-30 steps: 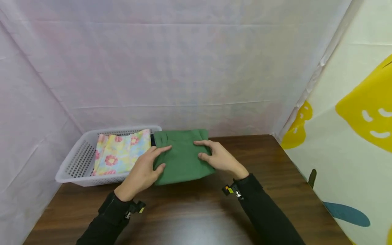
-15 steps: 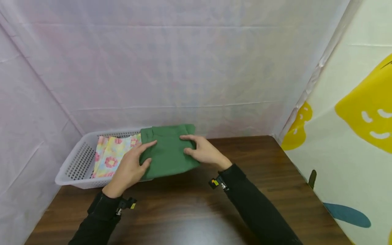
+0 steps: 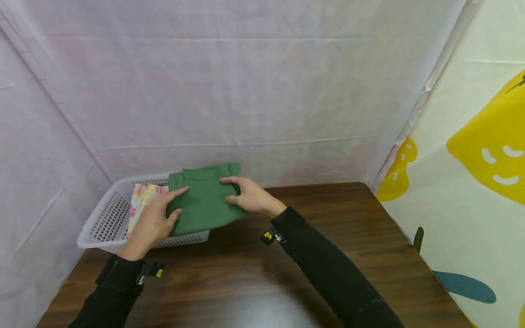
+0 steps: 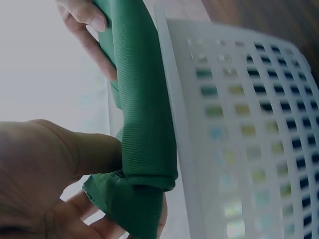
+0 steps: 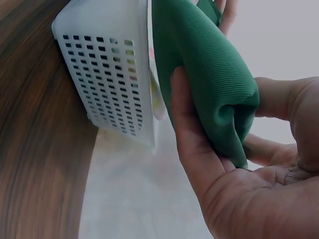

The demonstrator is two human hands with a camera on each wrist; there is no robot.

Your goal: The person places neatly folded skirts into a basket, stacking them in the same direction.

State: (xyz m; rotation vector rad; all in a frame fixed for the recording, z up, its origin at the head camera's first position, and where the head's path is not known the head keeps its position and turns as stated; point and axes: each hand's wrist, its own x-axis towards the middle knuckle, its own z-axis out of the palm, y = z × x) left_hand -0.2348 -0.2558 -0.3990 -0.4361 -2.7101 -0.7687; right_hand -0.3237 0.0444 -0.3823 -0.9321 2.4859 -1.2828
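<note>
A folded green cloth garment [image 3: 205, 200] with a ribbed weave hangs over the right half of a white plastic basket [image 3: 98, 205]. My left hand [image 3: 151, 225] grips its left edge, thumb on top and fingers beneath, as the left wrist view shows. At the opposite edge my right hand [image 3: 250, 196] pinches the folded layers between thumb and fingers; some of its fingers pass under the cloth in the right wrist view. Inside the basket lies a folded yellow and pink floral cloth [image 3: 141, 200], partly covered by the green one and my left hand.
The basket stands at the back left of a dark brown wooden table [image 3: 254, 273], close to a pale fabric wall [image 3: 246, 91]. On the right hangs a white curtain [image 3: 451, 182] with yellow printed shapes.
Both hands have carried the green garment leftward, from beside the basket's right end to over it. More of the floral cloth is now covered. The basket has stayed in place.
</note>
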